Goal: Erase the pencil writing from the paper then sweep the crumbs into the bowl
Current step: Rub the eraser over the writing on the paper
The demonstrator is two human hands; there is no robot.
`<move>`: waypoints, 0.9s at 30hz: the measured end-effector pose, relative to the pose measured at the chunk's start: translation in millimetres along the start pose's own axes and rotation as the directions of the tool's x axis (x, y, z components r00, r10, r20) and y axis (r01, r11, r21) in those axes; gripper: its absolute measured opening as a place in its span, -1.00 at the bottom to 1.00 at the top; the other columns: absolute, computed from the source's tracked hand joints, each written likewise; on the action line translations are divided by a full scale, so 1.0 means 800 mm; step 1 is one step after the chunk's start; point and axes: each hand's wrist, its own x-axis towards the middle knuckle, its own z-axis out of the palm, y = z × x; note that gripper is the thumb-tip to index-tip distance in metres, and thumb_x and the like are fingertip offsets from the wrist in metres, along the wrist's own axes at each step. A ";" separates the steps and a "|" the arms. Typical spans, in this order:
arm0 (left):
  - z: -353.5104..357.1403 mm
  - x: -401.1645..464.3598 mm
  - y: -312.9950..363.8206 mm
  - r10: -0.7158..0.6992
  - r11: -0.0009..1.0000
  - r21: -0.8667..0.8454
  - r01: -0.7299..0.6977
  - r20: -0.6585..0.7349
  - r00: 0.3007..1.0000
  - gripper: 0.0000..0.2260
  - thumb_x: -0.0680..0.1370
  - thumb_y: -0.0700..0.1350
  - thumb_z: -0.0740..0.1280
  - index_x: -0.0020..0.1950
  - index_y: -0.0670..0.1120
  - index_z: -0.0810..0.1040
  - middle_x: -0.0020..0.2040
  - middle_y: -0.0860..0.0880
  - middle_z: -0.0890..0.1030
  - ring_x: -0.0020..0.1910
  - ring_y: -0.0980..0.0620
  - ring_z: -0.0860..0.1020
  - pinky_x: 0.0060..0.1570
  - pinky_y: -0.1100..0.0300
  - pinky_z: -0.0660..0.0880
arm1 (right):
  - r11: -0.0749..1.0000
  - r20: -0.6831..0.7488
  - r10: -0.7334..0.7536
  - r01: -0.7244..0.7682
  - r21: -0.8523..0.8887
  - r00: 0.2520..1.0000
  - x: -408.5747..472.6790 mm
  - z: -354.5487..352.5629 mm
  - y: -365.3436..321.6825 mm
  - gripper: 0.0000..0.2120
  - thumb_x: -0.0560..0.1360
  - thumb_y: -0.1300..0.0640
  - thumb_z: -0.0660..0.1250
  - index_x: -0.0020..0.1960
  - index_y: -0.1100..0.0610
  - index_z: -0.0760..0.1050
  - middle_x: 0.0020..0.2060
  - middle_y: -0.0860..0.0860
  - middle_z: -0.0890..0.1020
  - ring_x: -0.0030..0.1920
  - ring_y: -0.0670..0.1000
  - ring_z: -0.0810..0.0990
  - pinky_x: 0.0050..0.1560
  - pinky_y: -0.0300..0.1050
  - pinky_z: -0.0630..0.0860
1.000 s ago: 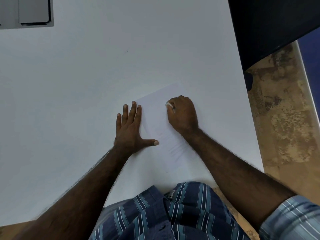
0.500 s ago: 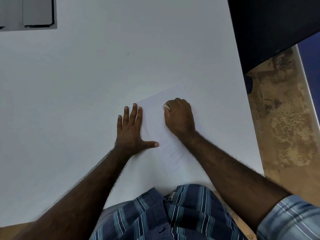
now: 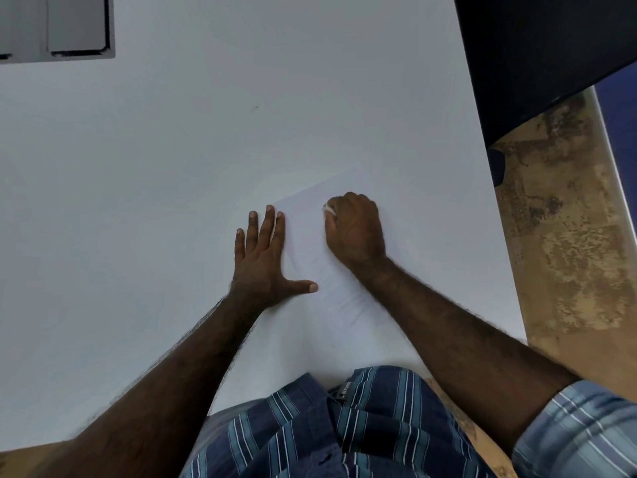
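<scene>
Fingers (image 3: 339,210) of right hand (image 3: 355,231) curled round white eraser (image 3: 329,209); left hand (image 3: 263,260) flat on pale paper (image 3: 331,288)

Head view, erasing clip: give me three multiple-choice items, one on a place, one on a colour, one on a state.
1. Where does the left hand rest?
A. on the paper's left edge
B. in a bowl
C. on the shirt

2. What colour is the eraser?
A. red
B. white
C. black

3. How is the right hand?
A. flat and open
B. lifted clear of the paper
C. curled in a grip on the eraser

Answers: 1 A, straight fingers press the paper edge; 2 B, a white tip shows at the fingertips; 3 C, fingers curl round it.
</scene>
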 end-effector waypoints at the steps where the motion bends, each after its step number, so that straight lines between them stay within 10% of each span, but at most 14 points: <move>1: 0.000 0.000 0.000 -0.001 1.000 0.004 0.001 0.001 1.000 0.33 0.19 0.65 0.29 0.66 0.01 -0.29 0.64 0.06 -0.38 0.59 -0.05 -0.42 0.58 -0.20 -0.25 | 0.999 0.024 -0.037 0.037 0.025 0.999 -0.007 0.004 -0.013 -0.85 0.57 0.15 0.28 -0.07 0.16 0.61 -0.20 0.10 0.62 -0.16 0.20 0.58 -0.05 0.10 0.49; 6: 0.001 0.002 0.001 -0.004 1.000 0.020 0.004 -0.015 1.000 0.30 0.19 0.67 0.19 0.67 -0.02 -0.24 0.65 0.02 -0.33 0.61 -0.07 -0.39 0.59 -0.20 -0.23 | 0.948 0.168 -0.318 0.315 0.047 0.933 -0.039 0.017 -0.042 -0.82 0.62 0.13 0.32 0.00 0.16 0.68 -0.16 0.10 0.68 -0.15 0.14 0.62 -0.04 0.05 0.52; 13: 0.002 -0.001 0.000 0.001 1.000 -0.005 -0.001 -0.014 1.000 0.32 0.20 0.64 0.31 0.67 0.00 -0.28 0.64 0.05 -0.36 0.60 -0.05 -0.41 0.58 -0.19 -0.25 | 0.996 -0.071 0.088 -0.088 -0.008 0.994 0.009 0.003 -0.011 -0.92 0.53 0.21 0.36 -0.13 0.15 0.59 -0.25 0.09 0.61 -0.22 0.18 0.56 -0.13 0.05 0.45; 19: 0.001 0.001 0.001 -0.005 1.000 0.018 0.005 -0.014 1.000 0.32 0.18 0.68 0.20 0.67 -0.03 -0.23 0.65 0.02 -0.33 0.61 -0.06 -0.38 0.58 -0.18 -0.25 | 0.966 0.164 -0.259 0.255 0.045 0.952 -0.026 0.017 -0.052 -0.85 0.60 0.13 0.37 0.02 0.16 0.69 -0.13 0.11 0.70 -0.11 0.16 0.64 0.00 0.08 0.56; 27: -0.001 -0.001 0.000 0.002 1.000 0.004 -0.002 -0.004 1.000 0.31 0.21 0.65 0.28 0.66 0.00 -0.29 0.64 0.05 -0.38 0.59 -0.04 -0.44 0.57 -0.18 -0.28 | 0.992 -0.008 0.093 -0.092 0.083 0.996 0.037 -0.006 0.011 -0.92 0.52 0.18 0.42 -0.14 0.16 0.60 -0.24 0.08 0.62 -0.21 0.18 0.58 -0.12 0.03 0.49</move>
